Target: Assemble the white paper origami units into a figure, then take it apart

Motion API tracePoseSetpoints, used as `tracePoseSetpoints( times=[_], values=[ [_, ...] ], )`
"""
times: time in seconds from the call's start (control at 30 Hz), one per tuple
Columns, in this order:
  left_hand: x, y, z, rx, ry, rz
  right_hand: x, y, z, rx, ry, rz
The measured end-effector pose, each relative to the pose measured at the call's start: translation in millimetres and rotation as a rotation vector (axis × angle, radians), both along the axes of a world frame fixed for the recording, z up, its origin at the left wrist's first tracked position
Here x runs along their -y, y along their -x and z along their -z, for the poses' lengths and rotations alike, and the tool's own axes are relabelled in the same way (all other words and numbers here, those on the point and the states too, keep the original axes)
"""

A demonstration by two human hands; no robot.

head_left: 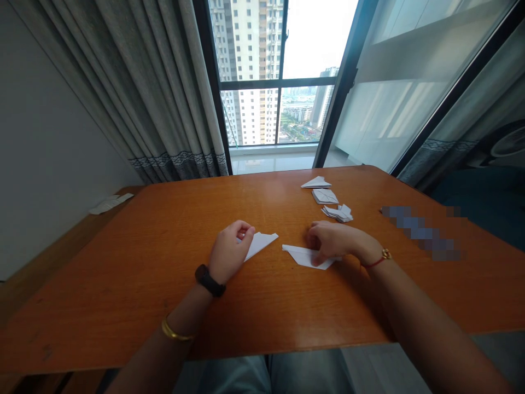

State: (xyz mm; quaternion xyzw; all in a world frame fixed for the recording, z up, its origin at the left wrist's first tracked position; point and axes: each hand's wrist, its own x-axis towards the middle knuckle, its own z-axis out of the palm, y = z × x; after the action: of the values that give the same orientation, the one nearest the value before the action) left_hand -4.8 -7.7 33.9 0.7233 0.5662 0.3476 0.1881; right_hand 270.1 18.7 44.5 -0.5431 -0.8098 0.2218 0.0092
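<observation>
A white folded paper with a pointed right end sits at my left hand. The fingers of that hand are curled, with thumb and forefinger closed on the paper's left part. My right hand is at a second white folded paper, a long shape with slanted ends. Its thumb lies over this paper, and the other fingers curl in behind it, partly in shadow. A small gap separates the two papers, both low over the tabletop.
On the brown wooden table, a folded paper plane, a square folded paper and another folded paper piece line up beyond my right hand. A blurred-out object lies at the right. White paper rests at the far left.
</observation>
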Motion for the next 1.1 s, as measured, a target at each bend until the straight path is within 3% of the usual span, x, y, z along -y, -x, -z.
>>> tracePoseSetpoints(
  times=[0.1,0.2,0.37,0.53,0.6,0.7,0.83,1.1],
  values=[
    [-4,12,-0.7,-0.299,0.065,-0.077,2,5,0.8,0.082,0.165,-0.039],
    [-8,22,0.5,-0.518,0.179,-0.129,0,1,-4.2,0.011,0.196,-0.064],
    [-11,22,9.4,-0.514,0.232,-0.011,-2,2,-9.5,-0.407,0.159,0.016],
    [-11,14,15.5,-0.367,0.174,0.144,2,24,4.8,-0.709,0.386,-0.013],
    [-10,11,15.4,-0.272,0.163,0.149,5,34,10.7,-0.798,0.463,-0.011],
    [-11,4,16.0,0.046,0.232,0.105,11,47,13.1,-0.924,0.526,0.032],
    [-9,-8,19.3,0.540,0.435,0.260,20,61,8.4,-1.041,0.494,0.109],
    [7,-21,15.4,0.613,0.603,0.469,22,68,18.7,-1.094,0.291,0.236]
  ],
)
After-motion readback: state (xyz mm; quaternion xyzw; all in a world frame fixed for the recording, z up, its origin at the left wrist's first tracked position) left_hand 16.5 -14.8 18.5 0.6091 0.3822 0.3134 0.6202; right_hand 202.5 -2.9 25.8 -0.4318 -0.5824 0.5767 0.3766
